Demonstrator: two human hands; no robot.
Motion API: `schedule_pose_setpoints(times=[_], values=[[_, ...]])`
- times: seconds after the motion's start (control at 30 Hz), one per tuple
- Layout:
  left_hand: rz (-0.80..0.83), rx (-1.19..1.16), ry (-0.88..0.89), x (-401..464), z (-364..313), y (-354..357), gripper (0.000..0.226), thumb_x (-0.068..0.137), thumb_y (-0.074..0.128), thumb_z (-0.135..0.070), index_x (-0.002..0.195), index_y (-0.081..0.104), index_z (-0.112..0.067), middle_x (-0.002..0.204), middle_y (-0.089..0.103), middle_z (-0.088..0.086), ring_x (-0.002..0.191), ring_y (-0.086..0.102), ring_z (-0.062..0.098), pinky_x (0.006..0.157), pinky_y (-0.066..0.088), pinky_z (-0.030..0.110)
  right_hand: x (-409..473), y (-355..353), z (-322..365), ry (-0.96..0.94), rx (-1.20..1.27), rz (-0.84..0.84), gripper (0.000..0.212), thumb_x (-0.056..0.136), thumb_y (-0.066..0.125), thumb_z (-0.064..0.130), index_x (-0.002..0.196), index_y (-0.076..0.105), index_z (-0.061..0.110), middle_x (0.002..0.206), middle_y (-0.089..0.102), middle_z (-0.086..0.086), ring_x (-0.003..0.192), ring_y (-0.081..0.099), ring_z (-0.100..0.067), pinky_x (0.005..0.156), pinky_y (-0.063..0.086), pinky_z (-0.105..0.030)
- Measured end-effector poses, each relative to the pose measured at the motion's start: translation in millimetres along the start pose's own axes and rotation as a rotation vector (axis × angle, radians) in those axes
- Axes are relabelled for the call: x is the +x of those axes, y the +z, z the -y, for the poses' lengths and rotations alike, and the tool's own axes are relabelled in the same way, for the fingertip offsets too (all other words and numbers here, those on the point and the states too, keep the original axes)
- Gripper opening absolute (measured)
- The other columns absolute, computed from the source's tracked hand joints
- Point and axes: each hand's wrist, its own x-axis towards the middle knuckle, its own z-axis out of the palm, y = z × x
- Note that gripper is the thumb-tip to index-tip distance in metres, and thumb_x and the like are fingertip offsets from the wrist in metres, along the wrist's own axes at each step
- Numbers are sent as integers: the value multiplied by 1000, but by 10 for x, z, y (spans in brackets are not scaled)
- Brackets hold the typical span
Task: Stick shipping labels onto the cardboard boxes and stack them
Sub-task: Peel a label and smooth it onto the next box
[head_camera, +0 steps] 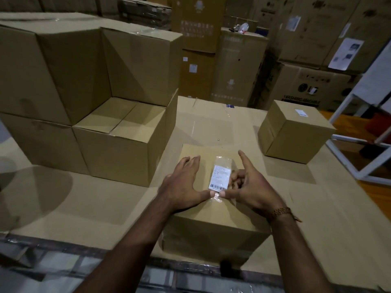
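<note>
A small cardboard box [213, 220] sits right in front of me on the cardboard-covered table. A white shipping label [220, 177] under clear tape lies on its top. Both thumbs press the tape's near edge. My left hand [184, 185] lies flat on the box top left of the label, fingers spread. My right hand [249, 185] rests right of the label, index finger pointing away, other fingers curled. At the right stands another small box [294, 134] that carries a label [300, 112] on top.
A stack of several plain boxes [88, 85] fills the left half of the table [101, 199]. Large printed cartons [306, 83] line the back. A white metal frame [359, 142] stands at the right, beyond the table edge.
</note>
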Motion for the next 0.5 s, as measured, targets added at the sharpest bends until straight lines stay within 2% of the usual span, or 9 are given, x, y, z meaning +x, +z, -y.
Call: schedule_pose_setpoints(times=[0.07,0.13,0.2,0.27,0.33,0.4,0.5], values=[[0,8,5,-2,-8,-8,115,85,68,-73,169,1,-32,175,2,-12,161,8,11,122,33,53,7,44,-21,-22,-15,-12,128,63,102,10,165,27,30,86,66,-13,72,60,-13,73,54,-37],[11,11,8,-7,-26,-23,114,86,68,-72,169,1,-31,176,2,-12,161,9,12,121,33,54,17,77,-28,-43,-62,-33,88,68,99,12,144,57,24,81,68,-5,67,59,-8,68,53,-33],[16,16,7,-13,-42,-34,114,86,68,-72,169,1,-31,176,1,-12,161,9,13,121,33,54,14,94,-4,-51,-155,-33,54,75,95,19,123,72,28,83,74,5,67,64,-11,72,60,-36],[22,13,5,-22,-49,-42,113,87,68,-71,169,1,-31,176,0,-12,161,8,13,122,32,55,6,108,34,-60,-223,-7,39,80,90,22,117,78,33,91,79,7,82,73,-18,86,63,-41],[27,14,7,-27,-52,-49,113,87,67,-71,169,1,-31,176,-1,-12,161,8,13,122,31,55,1,116,76,-47,-249,13,28,85,86,24,107,80,38,98,81,5,93,75,-19,91,62,-41],[25,16,11,-24,-51,-52,112,88,67,-71,169,1,-31,176,0,-12,161,7,13,122,32,55,17,114,76,-29,-259,20,19,86,85,25,99,81,37,101,81,2,98,75,-21,93,61,-43],[28,28,33,-18,-27,-46,113,87,66,-73,169,0,-31,176,-1,-13,161,4,12,122,32,56,14,115,103,-12,-285,23,12,87,83,25,97,81,33,102,81,1,99,75,-20,95,60,-44]])
